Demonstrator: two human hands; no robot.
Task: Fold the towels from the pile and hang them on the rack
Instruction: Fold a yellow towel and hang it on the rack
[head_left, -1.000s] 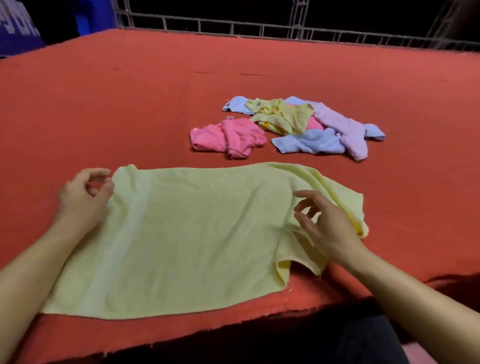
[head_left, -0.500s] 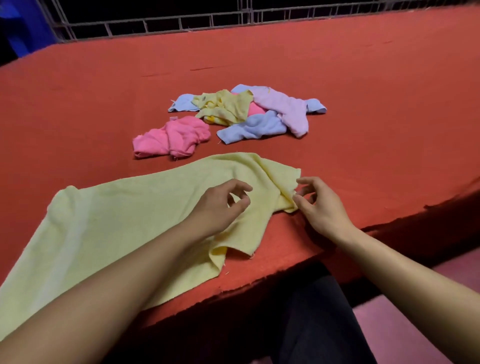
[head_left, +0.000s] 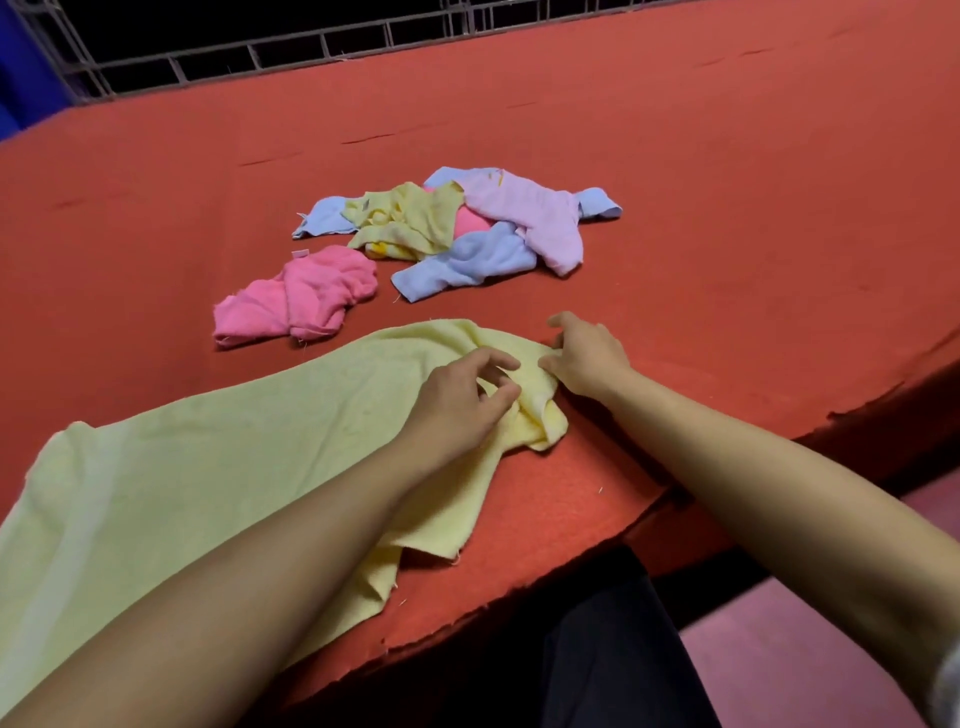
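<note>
red table (head_left: 727, 234), yellow towel (head_left: 234, 467) corner bunched under both hands' fingers (head_left: 498, 358)

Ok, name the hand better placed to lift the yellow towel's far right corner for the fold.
Right. The right hand already pinches that corner of the yellow towel; the left hand sits nearer the person, fingers curled over the bunched edge, so it suits the near corner.

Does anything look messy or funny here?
The spread pale yellow towel is bunched at its right end, where both hands meet, and its near corner droops over the red table edge. The crumpled pink towel lies apart from the pile.
</note>
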